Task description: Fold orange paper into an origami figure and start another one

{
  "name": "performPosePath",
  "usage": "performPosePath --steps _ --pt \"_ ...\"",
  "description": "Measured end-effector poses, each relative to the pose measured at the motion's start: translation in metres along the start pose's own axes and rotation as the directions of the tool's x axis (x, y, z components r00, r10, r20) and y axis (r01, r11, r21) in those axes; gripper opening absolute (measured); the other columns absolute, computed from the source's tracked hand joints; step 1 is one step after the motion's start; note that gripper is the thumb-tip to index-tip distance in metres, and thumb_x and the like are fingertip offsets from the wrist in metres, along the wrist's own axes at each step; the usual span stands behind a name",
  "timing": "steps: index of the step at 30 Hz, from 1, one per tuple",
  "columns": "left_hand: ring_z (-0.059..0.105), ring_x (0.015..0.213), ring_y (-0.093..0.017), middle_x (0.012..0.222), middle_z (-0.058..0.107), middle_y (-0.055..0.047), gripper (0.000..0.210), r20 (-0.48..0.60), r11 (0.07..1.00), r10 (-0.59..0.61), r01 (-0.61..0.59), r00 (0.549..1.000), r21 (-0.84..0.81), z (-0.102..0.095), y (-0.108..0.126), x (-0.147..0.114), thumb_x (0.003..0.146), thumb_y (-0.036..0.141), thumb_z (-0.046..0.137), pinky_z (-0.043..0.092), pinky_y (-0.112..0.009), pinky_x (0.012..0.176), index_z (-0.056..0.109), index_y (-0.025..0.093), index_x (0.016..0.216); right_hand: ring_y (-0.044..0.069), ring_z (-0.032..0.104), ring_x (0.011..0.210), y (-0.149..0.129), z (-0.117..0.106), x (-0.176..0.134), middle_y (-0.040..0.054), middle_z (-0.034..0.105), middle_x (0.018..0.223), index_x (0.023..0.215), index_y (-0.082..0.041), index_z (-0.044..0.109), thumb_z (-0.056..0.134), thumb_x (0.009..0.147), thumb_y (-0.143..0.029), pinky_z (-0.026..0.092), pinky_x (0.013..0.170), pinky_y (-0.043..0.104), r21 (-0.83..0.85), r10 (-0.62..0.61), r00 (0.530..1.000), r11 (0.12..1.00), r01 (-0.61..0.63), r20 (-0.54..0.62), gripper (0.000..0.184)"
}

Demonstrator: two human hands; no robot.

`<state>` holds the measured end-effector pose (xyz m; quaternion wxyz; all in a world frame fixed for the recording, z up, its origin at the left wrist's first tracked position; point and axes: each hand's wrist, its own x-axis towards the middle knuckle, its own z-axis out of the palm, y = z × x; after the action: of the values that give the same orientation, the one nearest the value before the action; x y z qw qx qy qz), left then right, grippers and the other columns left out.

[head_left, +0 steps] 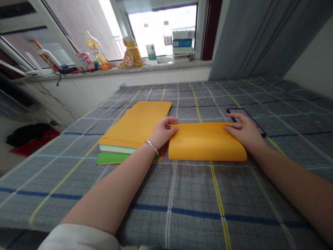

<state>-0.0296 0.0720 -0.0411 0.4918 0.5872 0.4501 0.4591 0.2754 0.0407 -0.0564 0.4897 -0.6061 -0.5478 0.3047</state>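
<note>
A sheet of orange-yellow paper [205,142] is bent over on itself, its rounded fold facing me and its edge at the far side. At the sheet's far left corner, my left hand [164,131] pinches the paper between thumb and fingers; a silver bangle circles that wrist. My right hand [243,129] grips the far right corner the same way. Left of the bent sheet lies a stack of coloured paper [140,119], orange on top, with green and pale sheets showing at the near edge. My left forearm crosses part of that stack.
A phone [256,125] lies just beyond my right hand on the checked grey cloth [197,194]. Against the window, the sill [109,73] carries bottles [97,50], a tube [151,52] and stacked boxes [182,43]. A grey curtain [247,38] hangs at right.
</note>
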Motion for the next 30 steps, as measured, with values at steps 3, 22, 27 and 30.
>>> performPosePath --steps 3,22,27,30 --pt "0.063 0.073 -0.011 0.092 0.068 -0.001 0.036 0.024 0.994 -0.105 0.106 0.994 -0.033 0.001 0.005 -0.004 0.073 0.017 0.069 0.052 -0.025 0.069 0.059 0.018 0.108 0.028 0.071 0.073 -0.004 0.0 -0.001 0.0034 0.075 0.082 0.122 -0.031 0.061 0.075 0.071 -0.037 0.056 0.059 0.041 0.031 0.014 0.999 0.999 -0.015 0.036 0.053" --pt "0.049 0.055 -0.007 0.067 0.056 0.006 0.034 -0.108 0.999 0.007 -0.002 0.994 0.045 0.003 0.008 -0.005 0.072 0.024 0.069 0.039 -0.019 0.054 0.062 0.017 0.105 0.028 0.072 0.081 -0.014 0.001 -0.01 0.0041 0.075 0.088 0.118 -0.032 0.069 0.071 0.076 -0.035 0.059 0.07 0.046 -0.016 -0.032 0.999 0.999 0.031 -0.037 0.043" --pt "0.047 0.057 -0.007 0.069 0.055 0.005 0.033 -0.113 0.993 0.051 -0.039 0.992 0.107 0.003 0.008 -0.005 0.072 0.027 0.067 0.037 -0.02 0.054 0.064 0.018 0.103 0.03 0.071 0.083 -0.007 0.0 -0.007 0.0043 0.075 0.087 0.118 -0.032 0.069 0.071 0.076 -0.041 0.059 0.069 0.048 -0.052 -0.094 0.995 0.994 0.092 -0.035 0.043" --pt "0.049 0.059 -0.009 0.071 0.057 0.004 0.032 -0.116 0.985 0.069 -0.05 0.991 0.165 0.002 0.007 -0.005 0.074 0.03 0.066 0.038 -0.02 0.055 0.067 0.019 0.104 0.032 0.071 0.089 -0.007 0.001 -0.006 0.0058 0.076 0.095 0.113 -0.032 0.071 0.072 0.076 -0.041 0.059 0.072 0.049 -0.033 -0.082 0.996 0.996 0.081 -0.047 0.038"
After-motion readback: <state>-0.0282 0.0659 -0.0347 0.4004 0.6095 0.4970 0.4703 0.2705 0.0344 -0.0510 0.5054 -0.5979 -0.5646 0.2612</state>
